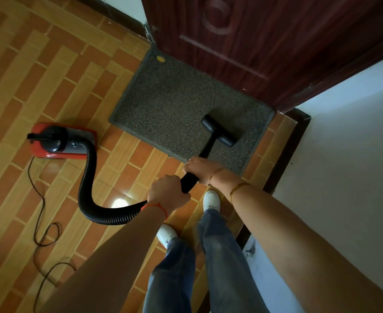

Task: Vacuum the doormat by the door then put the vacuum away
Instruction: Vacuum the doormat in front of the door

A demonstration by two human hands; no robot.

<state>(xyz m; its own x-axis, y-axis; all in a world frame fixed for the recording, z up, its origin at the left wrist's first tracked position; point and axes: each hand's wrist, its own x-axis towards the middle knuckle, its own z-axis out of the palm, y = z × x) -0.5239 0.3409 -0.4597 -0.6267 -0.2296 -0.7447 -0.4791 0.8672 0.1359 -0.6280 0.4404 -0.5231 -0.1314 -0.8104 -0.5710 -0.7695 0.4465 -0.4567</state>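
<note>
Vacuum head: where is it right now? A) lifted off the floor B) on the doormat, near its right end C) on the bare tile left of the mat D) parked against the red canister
B: the black vacuum head sits flat on the grey doormat, toward the right end near the door, well away from the red canister.

Orange-and-tan brick-pattern tiled floor (50, 71), glossy light patch, white wall (355, 143), perhaps dark skirting (285, 154)
</note>
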